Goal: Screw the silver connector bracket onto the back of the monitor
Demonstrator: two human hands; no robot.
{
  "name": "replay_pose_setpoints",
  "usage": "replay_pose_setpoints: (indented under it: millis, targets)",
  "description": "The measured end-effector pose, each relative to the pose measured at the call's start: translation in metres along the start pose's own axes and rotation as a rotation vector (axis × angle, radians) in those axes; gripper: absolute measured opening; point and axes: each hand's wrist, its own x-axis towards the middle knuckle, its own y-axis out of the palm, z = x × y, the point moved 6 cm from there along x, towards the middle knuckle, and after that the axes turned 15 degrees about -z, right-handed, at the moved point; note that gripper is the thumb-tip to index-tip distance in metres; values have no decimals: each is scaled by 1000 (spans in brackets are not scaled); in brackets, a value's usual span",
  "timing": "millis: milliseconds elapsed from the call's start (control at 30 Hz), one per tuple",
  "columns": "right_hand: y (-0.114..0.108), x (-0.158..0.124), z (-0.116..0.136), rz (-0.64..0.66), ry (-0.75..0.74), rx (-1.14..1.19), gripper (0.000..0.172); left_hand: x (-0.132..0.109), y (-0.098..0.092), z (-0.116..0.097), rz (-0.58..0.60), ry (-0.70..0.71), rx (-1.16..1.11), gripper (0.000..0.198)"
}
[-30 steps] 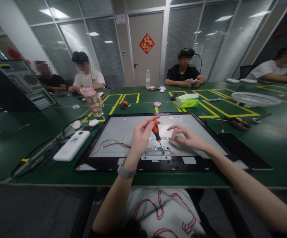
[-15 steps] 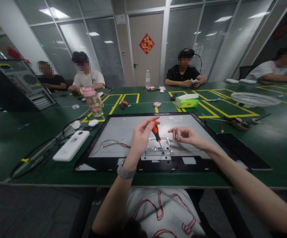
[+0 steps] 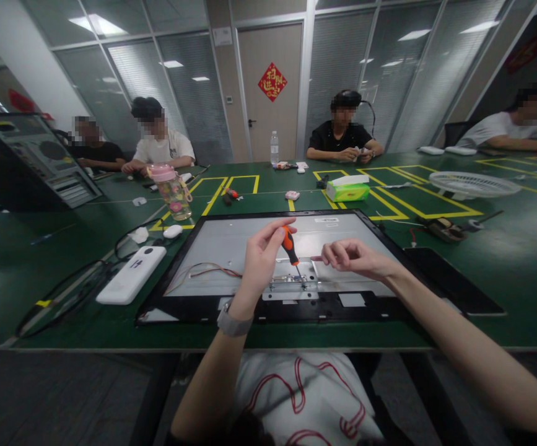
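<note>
A flat monitor panel [image 3: 231, 238] with a black frame lies face down on the green table in front of me. My left hand [image 3: 259, 260] grips a small orange-and-black screwdriver [image 3: 290, 244], its tip resting on a metal bracket [image 3: 290, 284] near the panel's front edge. My right hand [image 3: 352, 257] hovers just right of the screwdriver, above the panel, fingers curled together in a loose pinch; whether it holds anything is too small to see. Thin coloured wires [image 3: 203, 270] run across the panel to the left of my left hand.
A white box-shaped device [image 3: 131, 274] and black cables [image 3: 70, 285] lie left of the panel. A pink-lidded bottle [image 3: 171, 191], a green tissue box [image 3: 348, 188], a white fan grille [image 3: 470, 183] and a computer case [image 3: 31, 158] stand further off. Several people sit around the table.
My right hand has lifted off the panel and curled its fingers in, drawing slightly toward the screwdriver. My left hand and the screwdriver have stayed in place.
</note>
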Motion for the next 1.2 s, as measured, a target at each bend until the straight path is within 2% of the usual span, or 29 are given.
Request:
replay_pose_setpoints:
  millis: [167,500,667,733,867,933,1033,1200]
  targets:
    - [-2,-1,-2,-20,48,26,37,0,1,-1,4,2,-3,26]
    - [-1,-1,-4,-3,48,5,37,0,1,-2,13,15,-6,25]
    - [0,-1,-4,-2,62,-27,39,0,3,-4,12,25,-35,18]
    - [0,-1,-4,-30,92,-38,41,0,3,-3,16,17,-31,18]
    - [-7,0,-7,-187,150,-9,44,1,0,2,14,-6,-59,23]
    - [-10,1,-8,-222,149,-13,46,1,0,2,14,-7,-76,24]
    - [-9,2,-13,-191,139,-132,44,-1,2,-1,16,14,-12,23]
    - [-1,4,-17,-67,75,-515,32,-2,5,-9,9,96,101,22]
